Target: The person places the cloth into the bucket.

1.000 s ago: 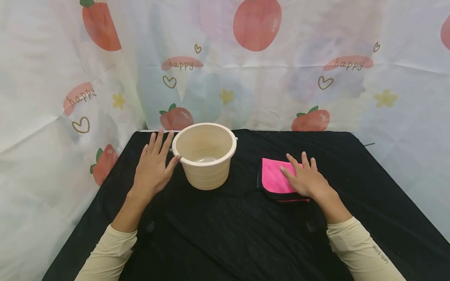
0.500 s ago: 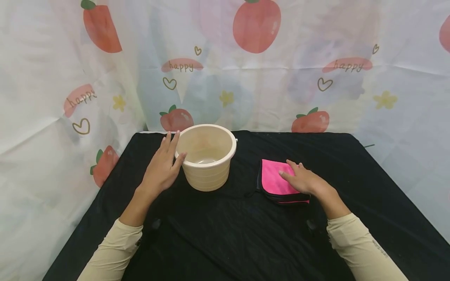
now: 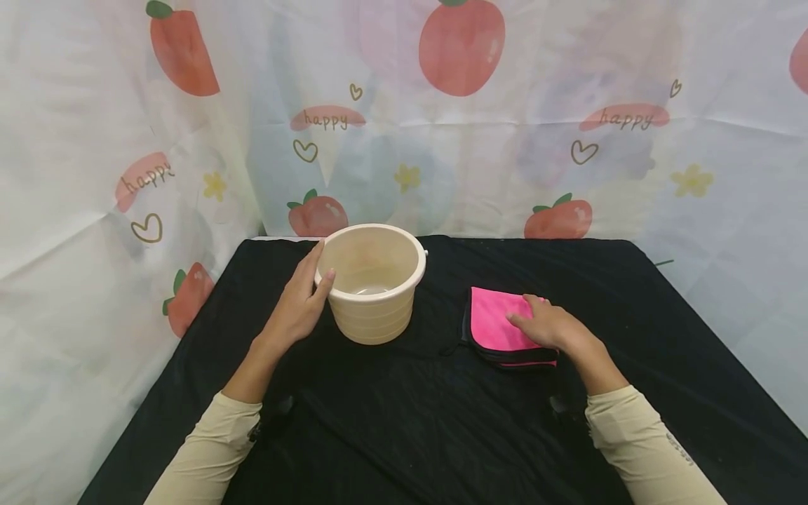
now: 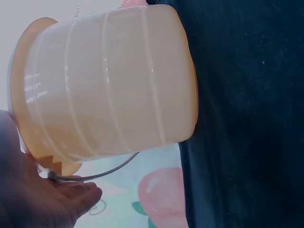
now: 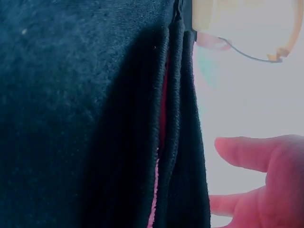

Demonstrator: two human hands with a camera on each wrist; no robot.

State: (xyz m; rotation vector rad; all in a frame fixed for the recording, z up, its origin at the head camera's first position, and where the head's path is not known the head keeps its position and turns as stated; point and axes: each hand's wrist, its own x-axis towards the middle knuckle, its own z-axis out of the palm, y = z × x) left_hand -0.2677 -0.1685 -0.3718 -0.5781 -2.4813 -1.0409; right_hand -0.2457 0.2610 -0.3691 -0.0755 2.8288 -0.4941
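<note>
A cream plastic bucket (image 3: 372,317) stands upright left of centre on the black cloth. My left hand (image 3: 295,303) is at its left rim, thumb overlapping the rim and fingers extended along the outer side. In the left wrist view, the fingers lie by the thin bail handle (image 4: 107,173) hanging on the far side. A folded pink cloth with black edging (image 3: 497,319) lies to the right. Over its right part is my right hand (image 3: 550,327), with thumb held apart. In the right wrist view, the thumb is off the cloth's stacked edges (image 5: 172,118) and a finger reaches its surface.
Black fabric (image 3: 410,421) covers the table, with a few creases. Behind and to the left hangs a white curtain (image 3: 442,168) printed with fruit and hearts. The bucket stands near the table's back edge.
My left hand has moved right, from beside the bucket onto its rim. The right hand has lowered towards the pink cloth, its spread fingers drawing together. Bucket and cloth have stayed put.
</note>
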